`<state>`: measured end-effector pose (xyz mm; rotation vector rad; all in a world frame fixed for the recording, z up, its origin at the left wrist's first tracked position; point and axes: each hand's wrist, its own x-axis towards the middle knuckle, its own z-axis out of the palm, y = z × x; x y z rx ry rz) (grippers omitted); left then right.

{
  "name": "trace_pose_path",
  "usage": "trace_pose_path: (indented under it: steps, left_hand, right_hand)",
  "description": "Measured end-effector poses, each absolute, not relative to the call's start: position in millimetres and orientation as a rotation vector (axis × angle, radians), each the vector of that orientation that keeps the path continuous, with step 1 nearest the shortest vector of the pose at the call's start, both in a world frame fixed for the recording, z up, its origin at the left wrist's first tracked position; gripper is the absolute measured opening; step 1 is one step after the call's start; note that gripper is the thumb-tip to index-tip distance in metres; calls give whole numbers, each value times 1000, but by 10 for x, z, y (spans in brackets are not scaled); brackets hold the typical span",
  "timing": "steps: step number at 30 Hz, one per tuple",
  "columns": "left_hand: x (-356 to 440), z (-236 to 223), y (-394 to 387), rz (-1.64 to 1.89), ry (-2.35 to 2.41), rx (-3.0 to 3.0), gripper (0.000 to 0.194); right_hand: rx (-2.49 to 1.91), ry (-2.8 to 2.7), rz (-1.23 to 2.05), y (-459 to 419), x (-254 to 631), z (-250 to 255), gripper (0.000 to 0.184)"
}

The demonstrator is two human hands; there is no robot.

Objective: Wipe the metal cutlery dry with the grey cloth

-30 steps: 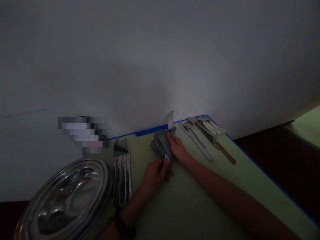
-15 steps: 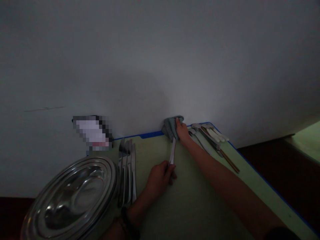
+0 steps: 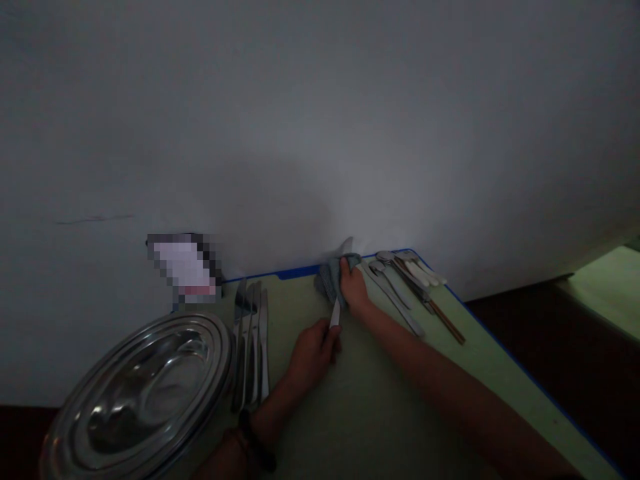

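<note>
My left hand (image 3: 316, 348) is closed around the handle end of a table knife (image 3: 335, 312), which points away from me toward the wall. The knife's blade tip shows beyond a grey-green cloth (image 3: 330, 279). My right hand (image 3: 353, 287) pinches this cloth round the middle of the knife, thumb on top, so that part of the knife is hidden. Just right of my right hand lie spoons (image 3: 379, 269) and other metal cutlery. Left of my left hand, several table knives (image 3: 253, 353) lie side by side.
A stack of shiny metal plates (image 3: 150, 387) stands at the front left. A blurred-out object (image 3: 185, 267) leans by the wall (image 3: 320, 133). Brown chopsticks (image 3: 447, 321) and white-handled cutlery (image 3: 425, 273) lie near the right edge of the pale green, blue-rimmed table (image 3: 360, 413).
My right hand and the cloth have slid down the knife toward my left hand, so the blade tip now shows. The view has shifted slightly.
</note>
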<state>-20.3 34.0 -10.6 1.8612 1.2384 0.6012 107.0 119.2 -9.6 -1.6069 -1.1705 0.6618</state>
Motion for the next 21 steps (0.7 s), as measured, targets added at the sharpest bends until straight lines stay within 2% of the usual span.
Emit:
trace_pose_path:
  steps: [8,11,21]
  left_hand:
    - [-202,-163,370,652,1250,1890,27]
    - [-205,-144,365,628,1254,1897,26]
    - [-205,-122,350,544,1285,1835,28]
  right_hand:
    - [-1605,-1154,789,652,843,-150,35]
    - [-1582,-1186,817,750,877,-114,33]
    - [-1641,-1214,580,1325,1037,34,39]
